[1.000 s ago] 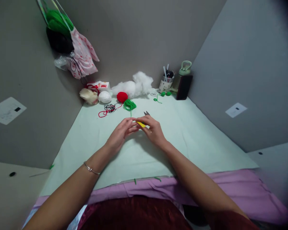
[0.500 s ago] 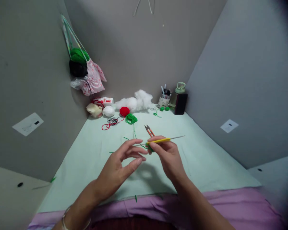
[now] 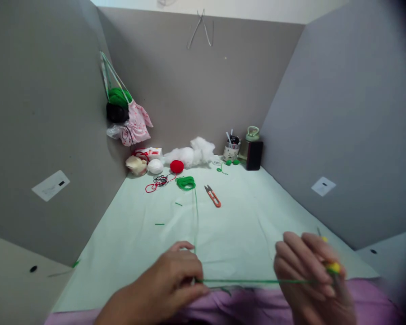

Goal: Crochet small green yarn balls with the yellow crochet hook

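Note:
My left hand (image 3: 165, 282) is low in the middle, its thumb and fingers closed on a strand of green yarn (image 3: 243, 281). That strand runs taut and level across to my right hand (image 3: 307, 271). The right fingers are curled round a crochet hook with a yellow handle (image 3: 333, 267), its thin metal tip poking up behind. Motion blurs this hand, and any green work in it is mostly hidden. From the left hand a slack length of yarn leads back to a small green skein (image 3: 186, 183). Orange-handled thread snips (image 3: 213, 197) lie beyond the hands.
At the back stand a red yarn ball (image 3: 177, 166), a white yarn ball (image 3: 155, 166), white stuffing (image 3: 198, 152), a pen cup (image 3: 231, 150), a bottle (image 3: 252, 134) and a dark phone (image 3: 255, 155). Short green yarn scraps (image 3: 159, 224) lie on the pale cloth. Partitions enclose three sides.
My hands have come down and moved apart, the right one far to the right with the hook. The yarn is now stretched between them, and the left hand has closed on it. The view has tilted up.

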The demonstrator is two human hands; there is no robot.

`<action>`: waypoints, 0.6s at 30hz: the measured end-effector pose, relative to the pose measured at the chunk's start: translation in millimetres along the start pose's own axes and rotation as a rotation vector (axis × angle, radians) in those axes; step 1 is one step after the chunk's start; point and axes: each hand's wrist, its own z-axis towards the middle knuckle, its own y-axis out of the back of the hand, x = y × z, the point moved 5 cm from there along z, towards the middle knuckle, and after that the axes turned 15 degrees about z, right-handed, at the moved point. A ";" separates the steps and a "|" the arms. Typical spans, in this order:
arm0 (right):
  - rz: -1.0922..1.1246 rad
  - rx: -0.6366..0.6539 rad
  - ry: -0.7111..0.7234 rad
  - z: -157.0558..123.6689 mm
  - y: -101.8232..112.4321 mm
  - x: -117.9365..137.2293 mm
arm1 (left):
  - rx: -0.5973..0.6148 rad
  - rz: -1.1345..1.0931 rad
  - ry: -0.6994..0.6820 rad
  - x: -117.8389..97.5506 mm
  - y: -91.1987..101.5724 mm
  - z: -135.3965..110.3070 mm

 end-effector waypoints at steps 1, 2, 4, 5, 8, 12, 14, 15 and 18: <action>0.212 -0.035 0.024 1.7 2.7 7.7 | -0.050 0.064 0.046 7.9 14.8 -5.3; 0.442 -0.058 0.036 3.1 5.4 13.8 | -0.122 0.138 0.102 17.1 31.5 -11.9; 0.864 -0.030 0.030 5.0 8.1 23.1 | -0.306 0.289 0.321 42.4 67.6 -30.7; 1.006 0.028 0.020 5.6 7.8 27.4 | -0.405 0.347 0.424 55.1 84.6 -42.1; 0.971 0.105 0.008 6.7 11.4 32.1 | -0.625 0.479 0.675 89.5 120.6 -75.2; -0.010 -0.119 0.025 10.3 31.1 15.1 | -0.426 0.428 0.709 108.1 114.1 -80.7; -0.453 -0.114 0.015 12.5 34.8 -0.2 | -0.417 0.359 0.594 90.0 99.9 -68.8; -0.592 -0.108 0.026 13.3 35.7 -8.3 | -0.501 0.338 0.551 75.4 94.1 -62.3; -0.770 -0.108 0.063 15.5 34.8 -32.4 | -0.655 -0.093 0.410 31.3 64.7 -37.1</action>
